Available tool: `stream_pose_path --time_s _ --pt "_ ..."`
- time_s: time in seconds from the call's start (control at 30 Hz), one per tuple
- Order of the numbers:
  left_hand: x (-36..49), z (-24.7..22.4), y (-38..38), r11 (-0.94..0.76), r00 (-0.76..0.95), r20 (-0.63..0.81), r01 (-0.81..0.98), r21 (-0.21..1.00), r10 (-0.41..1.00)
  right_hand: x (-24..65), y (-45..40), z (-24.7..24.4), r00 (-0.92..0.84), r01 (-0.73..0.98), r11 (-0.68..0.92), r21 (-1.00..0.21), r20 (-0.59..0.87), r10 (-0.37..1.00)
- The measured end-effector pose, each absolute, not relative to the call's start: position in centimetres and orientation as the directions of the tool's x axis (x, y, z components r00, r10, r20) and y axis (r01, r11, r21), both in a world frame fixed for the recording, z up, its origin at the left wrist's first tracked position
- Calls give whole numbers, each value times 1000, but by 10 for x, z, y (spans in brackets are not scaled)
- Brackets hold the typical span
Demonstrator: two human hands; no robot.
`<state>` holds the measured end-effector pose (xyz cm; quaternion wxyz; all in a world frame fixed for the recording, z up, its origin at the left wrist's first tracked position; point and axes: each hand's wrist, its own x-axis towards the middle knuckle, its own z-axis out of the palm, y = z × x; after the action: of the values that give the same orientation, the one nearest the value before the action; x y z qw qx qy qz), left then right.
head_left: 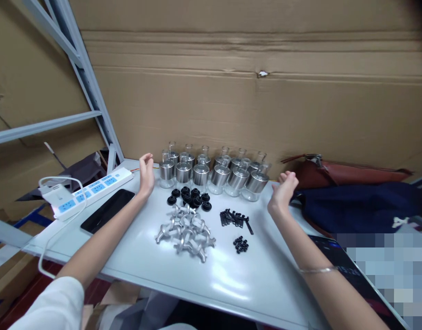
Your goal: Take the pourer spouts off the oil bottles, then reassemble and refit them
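Observation:
My left hand [147, 176] is raised at the left end of two rows of glass containers with metal sleeves [220, 175], its palm turned inward and its fingers slightly bent, holding nothing. At the rows' right end, my right hand [282, 191] is held the same way, empty, with its fingers apart from the glass. Between my forearms lie several round black caps [186, 198], a heap of silver winged parts [187, 233], a bunch of short black strips [235, 217] and a small pile of tiny black pieces [241, 244].
On the left of the white table [228, 284] are a power strip [97, 189] with a plugged-in charger and a black phone [108, 211]. A brown pouch [352, 170], dark blue cloth [355, 206] and a dark-screened device [348, 270] are at right. Cardboard [204, 105] stands behind.

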<state>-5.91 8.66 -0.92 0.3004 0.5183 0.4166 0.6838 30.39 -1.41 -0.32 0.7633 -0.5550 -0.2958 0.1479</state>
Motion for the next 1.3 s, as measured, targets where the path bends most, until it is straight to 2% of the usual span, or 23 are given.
stream_pose_path --time_s 0.07,0.13,0.2,0.27,0.33,0.37,0.43,0.5,0.57,0.67,0.8,0.93,1.1,1.3 --pt "-60 -5 68 -560 -223 570 111 821 791 295 -32 6 802 165 372 -914 344 488" --pt "-56 -3 46 -634 -92 654 179 753 751 285 -50 12 752 219 416 -882 425 504" --pt "-47 -1 25 -700 88 699 210 683 709 275 -66 14 545 339 466 -817 574 611" --pt "-37 0 4 -756 299 696 203 622 653 264 -80 14 292 465 473 -748 634 716" --pt "-28 4 -13 -830 499 678 180 527 539 252 -90 13 105 515 468 -718 594 798" --pt "-25 6 -21 -900 602 680 177 398 419 245 -94 13 2 542 470 -697 561 828" --pt "-21 10 -32 -968 708 660 157 196 249 232 -100 13 -250 657 508 -557 476 844" --pt "-20 12 -38 -980 737 647 166 107 195 221 -105 11 -373 739 524 -423 389 842" --pt "-20 12 -40 -974 748 626 205 99 221 213 -109 8 -408 787 512 -345 330 851" --pt "-22 8 -39 -960 756 593 251 125 275 209 -111 2 -425 824 488 -288 256 868" --pt "-23 5 -39 -955 674 677 226 192 296 205 -109 -5 -413 851 458 -258 213 886" --pt "-24 10 -43 -954 617 728 217 206 298 200 -105 -9 -393 858 446 -255 234 889" --pt "-25 8 -47 -967 649 718 194 162 251 197 -103 -11 -380 836 449 -316 258 888" --pt "-25 2 -48 -969 656 714 174 173 245 196 -103 -12 -401 830 456 -322 224 888"
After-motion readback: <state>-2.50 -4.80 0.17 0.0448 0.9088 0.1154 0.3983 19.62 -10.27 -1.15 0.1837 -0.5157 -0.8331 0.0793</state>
